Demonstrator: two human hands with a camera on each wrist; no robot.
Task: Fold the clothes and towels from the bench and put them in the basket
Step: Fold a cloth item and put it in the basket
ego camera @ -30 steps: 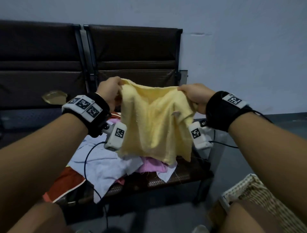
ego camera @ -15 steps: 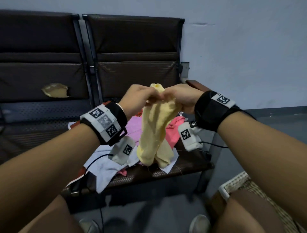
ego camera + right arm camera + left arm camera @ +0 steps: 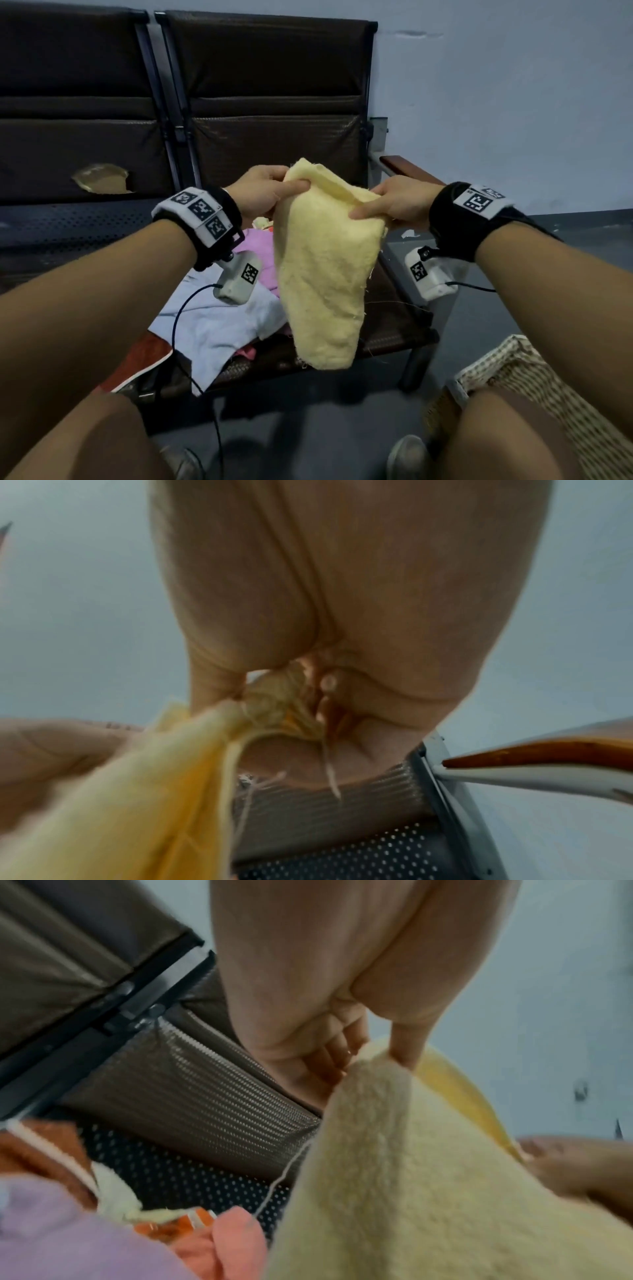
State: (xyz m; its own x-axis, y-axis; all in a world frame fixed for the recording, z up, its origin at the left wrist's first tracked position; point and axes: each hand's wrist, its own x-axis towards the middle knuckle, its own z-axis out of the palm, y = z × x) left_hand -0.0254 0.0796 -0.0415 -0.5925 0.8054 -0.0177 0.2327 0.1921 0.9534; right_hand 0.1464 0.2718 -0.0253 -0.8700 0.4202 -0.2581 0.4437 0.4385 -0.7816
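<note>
A pale yellow towel (image 3: 322, 267) hangs folded in the air above the bench seat (image 3: 394, 329). My left hand (image 3: 270, 193) pinches its upper left corner, thumb on the front. My right hand (image 3: 394, 202) pinches the upper right edge. In the left wrist view the thumb and fingers of the left hand (image 3: 369, 1053) close on the fluffy towel (image 3: 411, 1177). In the right wrist view the right hand (image 3: 291, 696) clamps bunched yellow towel (image 3: 143, 804). A woven basket (image 3: 534, 387) stands on the floor at the lower right, partly behind my knee.
On the bench seat lie a light blue cloth (image 3: 219, 325), a pink garment (image 3: 257, 253) and a red piece (image 3: 144, 359). The dark bench backrest (image 3: 274, 102) rises behind. A wooden armrest (image 3: 407, 168) ends the bench on the right. Grey floor lies below.
The towel was spread wide between both hands, then the hands came together and doubled it. Now they have moved apart a little and hold the folded towel by its top edge.
</note>
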